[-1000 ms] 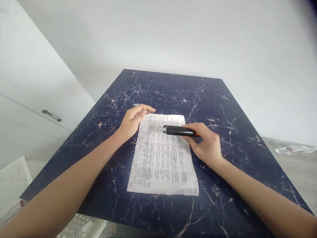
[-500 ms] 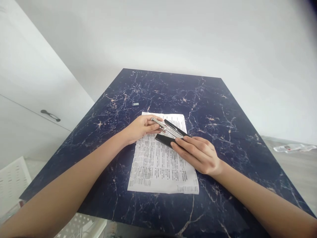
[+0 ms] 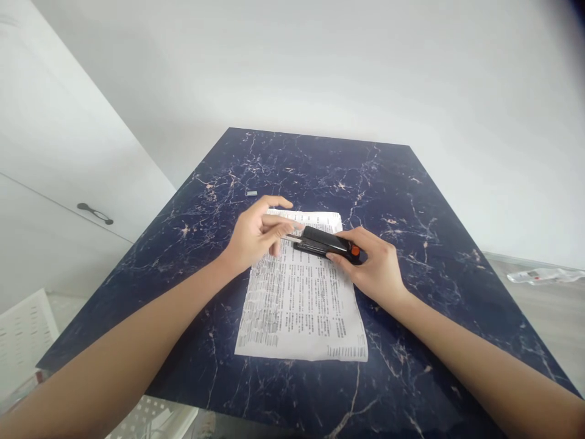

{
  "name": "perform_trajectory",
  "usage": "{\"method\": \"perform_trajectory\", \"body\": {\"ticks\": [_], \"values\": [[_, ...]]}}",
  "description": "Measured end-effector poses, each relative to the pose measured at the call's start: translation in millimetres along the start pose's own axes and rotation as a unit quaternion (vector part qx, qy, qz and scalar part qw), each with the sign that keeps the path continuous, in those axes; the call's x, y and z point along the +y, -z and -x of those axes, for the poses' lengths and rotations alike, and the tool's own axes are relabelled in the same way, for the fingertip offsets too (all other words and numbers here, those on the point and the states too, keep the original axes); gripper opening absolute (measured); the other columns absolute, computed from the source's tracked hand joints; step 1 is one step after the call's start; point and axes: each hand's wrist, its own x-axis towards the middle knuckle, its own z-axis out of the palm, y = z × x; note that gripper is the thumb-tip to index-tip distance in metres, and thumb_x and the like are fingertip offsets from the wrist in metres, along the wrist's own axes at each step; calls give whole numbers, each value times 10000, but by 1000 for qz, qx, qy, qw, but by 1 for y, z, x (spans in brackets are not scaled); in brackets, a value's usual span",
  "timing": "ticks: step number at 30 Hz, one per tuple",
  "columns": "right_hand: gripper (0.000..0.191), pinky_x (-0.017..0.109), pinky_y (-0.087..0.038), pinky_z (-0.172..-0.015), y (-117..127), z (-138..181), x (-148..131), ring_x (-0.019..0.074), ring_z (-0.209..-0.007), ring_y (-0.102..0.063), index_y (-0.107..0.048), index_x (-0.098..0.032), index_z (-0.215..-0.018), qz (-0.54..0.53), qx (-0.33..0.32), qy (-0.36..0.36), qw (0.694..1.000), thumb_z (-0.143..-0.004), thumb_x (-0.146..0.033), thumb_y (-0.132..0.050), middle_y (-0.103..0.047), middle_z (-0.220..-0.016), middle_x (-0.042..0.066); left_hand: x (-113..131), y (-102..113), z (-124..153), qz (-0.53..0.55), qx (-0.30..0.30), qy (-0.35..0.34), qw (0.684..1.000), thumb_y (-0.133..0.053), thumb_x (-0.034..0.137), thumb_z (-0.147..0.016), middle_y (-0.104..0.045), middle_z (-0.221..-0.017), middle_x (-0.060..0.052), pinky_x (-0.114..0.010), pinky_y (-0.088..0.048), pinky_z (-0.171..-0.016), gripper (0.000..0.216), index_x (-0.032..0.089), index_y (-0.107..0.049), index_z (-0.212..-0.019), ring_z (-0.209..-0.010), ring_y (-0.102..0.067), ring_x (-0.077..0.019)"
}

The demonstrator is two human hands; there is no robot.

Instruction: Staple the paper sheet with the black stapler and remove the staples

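A black stapler with an orange-red round mark on its side is over the printed sheet, its arms close together. My right hand is closed around its rear end, thumb on the near side and fingers over the far side. A thin silver metal strip sticks out of the stapler's front, toward the left. At that strip my left hand has its thumb and middle finger pinched together, while the index finger stretches out above. The fingertips partly hide the strip's end.
A small pale grey block, perhaps a strip of staples, lies on the dark blue marbled table beyond the left hand. A white cabinet with a dark handle stands left. Clear plastic packaging lies off the table at right.
The stapler was spread apart with its silver inside showing; now its arms are together and it has turned, showing its black side. My left index finger has lifted and stretched out.
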Motion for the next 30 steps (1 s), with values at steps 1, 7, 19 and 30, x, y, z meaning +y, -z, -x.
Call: {"method": "perform_trajectory", "body": {"ticks": [1, 7, 19, 30], "values": [[316, 465, -566, -788, -1, 0, 1, 284, -950, -676, -688, -277, -1215, 14, 9, 28, 999, -910, -342, -737, -706, -1089, 84, 3, -4, 3, -10, -27, -15, 999, -673, 401, -987, -803, -988, -50, -245, -529, -432, 294, 258, -593, -1230, -409, -618, -90], [459, 411, -567, -829, 0, 13, -7, 236, -1006, -677, -662, -316, -1260, 112, 123, 337, 927, -844, -245, -843, -717, -1172, 42, 16, -30, 24, -22, -132, -85, 987, -666, 356, -997, -818, -1001, -47, -178, -488, -386, 300, 247, -563, -1257, -391, -595, -64], [259, 379, -551, -703, 9, 5, 7, 200, -813, -693, -682, -297, -1039, 88, 175, 227, 954, -898, -80, -686, -749, -913, -4, -5, -9, 9, -227, 71, -220, 946, -380, 391, -1105, -769, -866, -34, -215, -378, -389, 255, 245, -576, -1179, -492, -644, -97], [140, 420, -577, -827, 34, -24, 106, 236, -758, -718, -748, -227, -773, 125, 85, -129, 980, -781, -174, -619, -756, -928, 53, -60, 62, -30, -549, -23, 51, 834, -403, 205, -1051, -477, -1596, -134, -571, -367, -1197, 449, 156, -553, -1472, -1454, -458, -348]]}}
